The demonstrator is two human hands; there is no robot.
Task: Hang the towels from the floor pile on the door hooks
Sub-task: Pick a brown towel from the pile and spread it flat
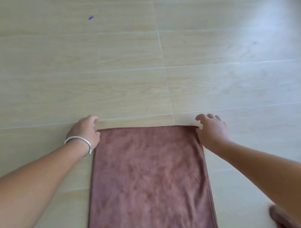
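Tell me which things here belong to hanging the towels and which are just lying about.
Job: brown towel flat on the floor, left hand and right hand at its far corners.
Lying about: purple scrap, silver bangle on the left wrist.

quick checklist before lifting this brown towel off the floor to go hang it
1. Left hand on the brown towel far left corner: ok, fingers curled at it.
2. Right hand gripping the far right corner: cannot tell, thumb at the edge, fingers spread.
3. Towel lying flat, unbunched: ok.
4. Floor around the far edge free of obstacles: ok, only a small purple scrap far off.
5. Door hooks within reach: cannot tell, none in view.
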